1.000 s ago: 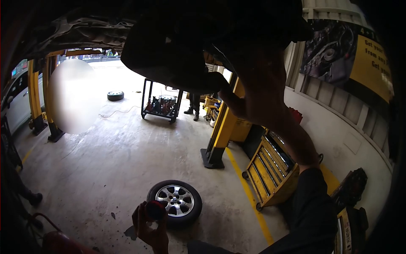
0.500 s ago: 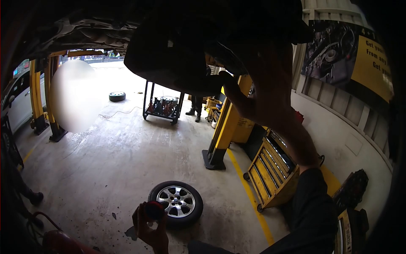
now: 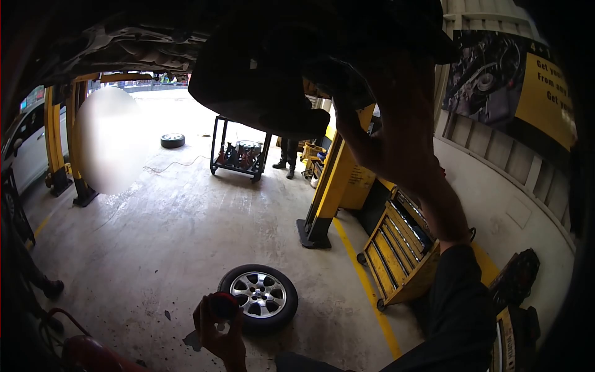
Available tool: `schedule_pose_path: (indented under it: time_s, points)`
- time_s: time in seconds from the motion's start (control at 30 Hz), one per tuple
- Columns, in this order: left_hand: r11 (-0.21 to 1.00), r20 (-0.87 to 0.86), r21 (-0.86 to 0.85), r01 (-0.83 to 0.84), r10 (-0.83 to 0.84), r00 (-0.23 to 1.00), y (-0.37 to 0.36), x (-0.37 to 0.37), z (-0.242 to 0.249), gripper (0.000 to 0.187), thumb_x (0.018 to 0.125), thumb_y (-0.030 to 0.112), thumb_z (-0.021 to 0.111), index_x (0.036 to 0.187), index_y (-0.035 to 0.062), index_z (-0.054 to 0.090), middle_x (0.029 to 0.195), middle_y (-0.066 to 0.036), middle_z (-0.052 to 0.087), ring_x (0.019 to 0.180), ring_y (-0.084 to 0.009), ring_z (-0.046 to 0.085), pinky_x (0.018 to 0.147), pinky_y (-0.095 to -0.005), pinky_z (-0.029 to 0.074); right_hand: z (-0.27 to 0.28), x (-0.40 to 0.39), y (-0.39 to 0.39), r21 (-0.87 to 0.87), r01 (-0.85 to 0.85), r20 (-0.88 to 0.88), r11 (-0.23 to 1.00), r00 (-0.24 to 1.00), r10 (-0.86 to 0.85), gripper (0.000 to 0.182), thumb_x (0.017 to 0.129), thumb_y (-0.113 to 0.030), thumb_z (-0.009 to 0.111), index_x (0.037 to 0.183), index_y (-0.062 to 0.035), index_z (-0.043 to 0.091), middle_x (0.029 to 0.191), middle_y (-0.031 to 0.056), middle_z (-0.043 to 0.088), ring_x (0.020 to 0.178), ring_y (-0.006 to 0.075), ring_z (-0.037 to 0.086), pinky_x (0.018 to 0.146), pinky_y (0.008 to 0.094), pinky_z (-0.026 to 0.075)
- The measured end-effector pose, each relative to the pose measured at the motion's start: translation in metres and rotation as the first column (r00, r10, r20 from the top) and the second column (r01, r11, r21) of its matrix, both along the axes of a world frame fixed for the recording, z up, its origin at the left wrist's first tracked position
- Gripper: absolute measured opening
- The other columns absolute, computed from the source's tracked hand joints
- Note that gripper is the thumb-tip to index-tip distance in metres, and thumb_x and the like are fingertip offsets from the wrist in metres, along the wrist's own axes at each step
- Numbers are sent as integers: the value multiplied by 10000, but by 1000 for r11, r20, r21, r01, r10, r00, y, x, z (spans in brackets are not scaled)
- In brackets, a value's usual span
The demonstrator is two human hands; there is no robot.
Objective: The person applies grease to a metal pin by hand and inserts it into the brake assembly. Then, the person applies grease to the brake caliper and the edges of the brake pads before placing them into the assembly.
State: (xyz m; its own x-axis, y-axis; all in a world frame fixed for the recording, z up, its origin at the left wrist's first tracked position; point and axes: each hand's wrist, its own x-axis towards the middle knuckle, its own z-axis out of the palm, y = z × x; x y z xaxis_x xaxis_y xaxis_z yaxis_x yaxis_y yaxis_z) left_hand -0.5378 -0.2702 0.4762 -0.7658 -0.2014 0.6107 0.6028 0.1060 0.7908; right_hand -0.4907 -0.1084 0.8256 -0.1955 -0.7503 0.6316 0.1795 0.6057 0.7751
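My left hand (image 3: 220, 338) is low in the view, its fingers closed around a small round container (image 3: 223, 306) with a dark red rim or top. Its contents are too dark to make out. Behind it, a tyre on a silver alloy wheel (image 3: 259, 294) lies flat on the floor. My right hand (image 3: 396, 133) is raised into the shadow under a lifted car (image 3: 142, 46), beside a dark suspension or brake area (image 3: 266, 87). Thumb and fingers curve round a dark rounded part (image 3: 341, 77) there; shadow hides the fingertips and the part's kind.
A yellow lift post (image 3: 325, 198) and a yellow tool chest (image 3: 396, 248) stand at right. Farther back are a black trolley (image 3: 238, 155), another wheel (image 3: 172, 141) and a person's legs (image 3: 288, 155). A red rounded object (image 3: 90, 353) and hose sit lower left.
My right hand has shifted slightly right, its thumb now closer to the dark rounded part. The left hand and container have moved slightly left. The view of the car's underside has shifted a little.
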Motion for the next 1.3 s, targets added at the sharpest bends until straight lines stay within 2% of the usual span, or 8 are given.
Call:
schedule_pose_path:
  time_s: [0.23,0.3,0.4,0.63,0.73,0.8,1.2,1.3]
  points:
    - [996,25,90,23,-25,999,2,-1,-1,647,599,-5,760,1190,-30,499,1069,-107,508,946,-224,545,715,-316,518,5,1,2,16,-103,69,995,992,102,484,699,-107,674,1152,-71,509,887,63,545,743,160,540,636,298,424]
    - [996,22,86,21,-23,999,1,-2,-2,646,599,-6,759,1190,-31,499,1065,-106,509,943,-224,547,715,-315,518,1,6,-2,-266,-80,262,961,953,152,476,716,-97,678,1156,-49,502,780,39,563,586,88,519,480,221,394]
    - [996,26,82,22,-24,999,0,-3,-3,643,599,-8,758,1188,-32,501,1055,-105,513,937,-223,550,714,-314,519,3,8,-3,-321,-56,306,945,939,160,475,741,-98,673,1173,-28,488,713,23,581,529,37,512,435,182,379]
    - [995,8,95,16,-17,1000,-2,-3,-4,626,604,9,756,1179,-31,510,1046,-101,522,928,-215,550,695,-311,519,2,8,3,-405,-166,294,899,908,300,431,724,-130,647,1138,-96,530,721,30,609,508,119,548,486,257,459]
    - [995,-1,99,7,-7,1000,-1,-4,-6,625,607,12,755,1180,-26,511,1048,-104,521,930,-219,551,692,-308,519,6,7,4,-244,-106,267,964,948,172,435,761,-94,650,1171,-43,512,859,43,619,730,111,622,586,233,474]
    - [997,6,75,-2,1,1000,0,-4,-9,627,605,16,758,1180,-25,511,1049,-104,521,928,-220,551,691,-307,520,8,7,3,67,20,9,998,1000,-21,412,762,-161,674,1153,-120,551,996,50,597,941,187,596,814,329,459]
    - [987,61,156,40,-50,997,13,-4,-10,642,578,48,788,1156,-34,523,1048,-132,542,935,-249,558,735,-331,507,24,-5,31,242,184,-129,953,979,-157,460,750,-403,643,1196,-355,540,1451,67,224,1303,412,171,999,617,211]
    - [996,10,87,33,-34,999,11,-5,-12,642,597,11,772,1181,-26,507,1062,-111,519,920,-218,555,721,-319,530,17,-1,23,212,222,-151,952,970,-192,455,770,-370,630,1212,-357,526,1444,63,244,1301,399,186,1005,600,222]
